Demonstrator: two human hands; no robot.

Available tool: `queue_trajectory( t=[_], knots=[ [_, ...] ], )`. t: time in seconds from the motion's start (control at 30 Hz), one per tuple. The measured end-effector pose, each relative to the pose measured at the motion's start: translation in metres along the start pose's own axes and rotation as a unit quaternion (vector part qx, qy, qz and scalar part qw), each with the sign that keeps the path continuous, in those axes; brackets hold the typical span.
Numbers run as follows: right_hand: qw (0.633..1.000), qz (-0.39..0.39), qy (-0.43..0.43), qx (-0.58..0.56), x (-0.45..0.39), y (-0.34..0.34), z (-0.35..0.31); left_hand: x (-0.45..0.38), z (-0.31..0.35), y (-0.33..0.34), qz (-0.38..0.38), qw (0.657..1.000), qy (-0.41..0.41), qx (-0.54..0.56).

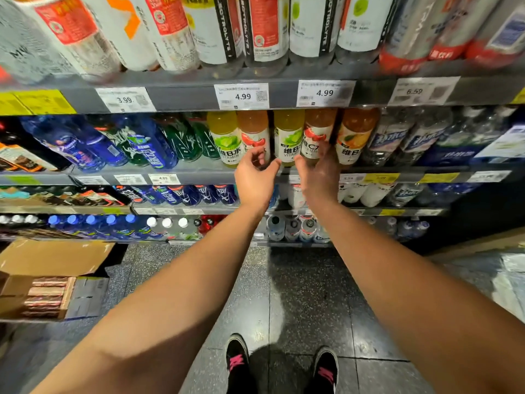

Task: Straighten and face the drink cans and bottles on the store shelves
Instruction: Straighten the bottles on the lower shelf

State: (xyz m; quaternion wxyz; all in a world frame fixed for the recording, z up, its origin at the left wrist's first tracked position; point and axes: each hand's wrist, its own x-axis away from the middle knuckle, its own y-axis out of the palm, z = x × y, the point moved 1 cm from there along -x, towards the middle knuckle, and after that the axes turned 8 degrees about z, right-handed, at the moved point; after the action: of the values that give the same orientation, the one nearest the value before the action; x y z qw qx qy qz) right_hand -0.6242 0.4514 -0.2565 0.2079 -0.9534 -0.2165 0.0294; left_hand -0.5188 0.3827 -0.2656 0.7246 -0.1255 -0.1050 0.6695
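Both arms reach fwd to the second shelf (199, 173) from the top, where a row of vitamin-drink bottles stands w/ labels mostly facing out; left hand (255, 177) is at the front of the pink-label bottle (255, 137), fingers loosely curled, thumb out toward the right, nothing gripped, fingertips right at or just short of the bottle's lower label, contact can't be told; right hand (319, 173) is up in front of the orange-red bottle (316, 135), fingers extended upward over its lower label; hand is motion-blurred so can't tell if it grips or only touches; between the two hands stands a yellow-green bottle (288, 135), upright, label fwd; another yellow-green bottle (224, 137) sits just left of the pink-label one, and an orange-fruit bottle (355, 135) just right of the orange-red one; further left on same shelf, blue bottles (147, 143) and green bottles (187, 137); further right, clear water bottles (397, 135); top shelf holds tall white-label bottles (264, 32), price tags (243, 95) on its edge reading 3.99, 4.99, 4.99, 6.59; lower shelves carry more bottles, caps showing; open cardboard box (51, 265) on the floor at left; dark speckled floor tiles (298, 294) below, two black shoes (238, 362) w/ pink marks at bottom.
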Motion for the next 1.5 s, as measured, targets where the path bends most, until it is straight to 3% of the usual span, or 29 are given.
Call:
queue_trajectory(
  t=[0.1, 0.2, 0.43, 0.67, 0.77, 0.87, 1.0, 1.17, 1.33, 1.5],
  knots=[
    [0.997, 0.029, -0.013, 0.067, -0.006, 0.011, 0.004, -0.008, -0.005, 0.002, -0.015, 1.000, 0.007, -0.002],
    [0.997, 0.067, -0.006, 0.033, -0.013, 0.016, 0.006, -0.014, -0.007, 0.013, -0.064, 0.998, 0.001, -0.006],
    [0.994, 0.041, -0.070, 0.079, -0.035, 0.015, 0.013, -0.022, 0.010, 0.040, -0.108, 0.993, 0.047, 0.002],
    [0.994, 0.018, -0.080, 0.078, -0.048, 0.017, 0.012, -0.028, 0.017, 0.061, -0.032, 0.997, 0.038, -0.059],
    [0.987, 0.069, -0.094, 0.110, -0.041, 0.015, 0.011, -0.027, 0.015, 0.059, 0.016, 0.995, 0.034, -0.094],
    [0.983, 0.120, -0.112, 0.083, -0.023, 0.022, 0.005, -0.024, 0.009, 0.045, 0.085, 0.995, 0.018, -0.047],
    [0.981, 0.030, -0.133, 0.136, -0.017, 0.043, -0.004, -0.022, 0.003, 0.027, 0.165, 0.986, 0.038, -0.012],
    [0.994, 0.057, -0.085, 0.045, -0.015, 0.064, -0.010, -0.035, 0.001, 0.025, 0.135, 0.991, 0.020, -0.014],
    [0.998, 0.032, -0.042, 0.021, -0.026, 0.079, -0.003, -0.045, -0.004, 0.025, 0.123, 0.991, 0.029, -0.043],
    [0.996, 0.059, -0.061, 0.029, -0.033, 0.080, 0.000, -0.050, -0.009, 0.024, 0.126, 0.989, 0.042, -0.062]
  ],
)
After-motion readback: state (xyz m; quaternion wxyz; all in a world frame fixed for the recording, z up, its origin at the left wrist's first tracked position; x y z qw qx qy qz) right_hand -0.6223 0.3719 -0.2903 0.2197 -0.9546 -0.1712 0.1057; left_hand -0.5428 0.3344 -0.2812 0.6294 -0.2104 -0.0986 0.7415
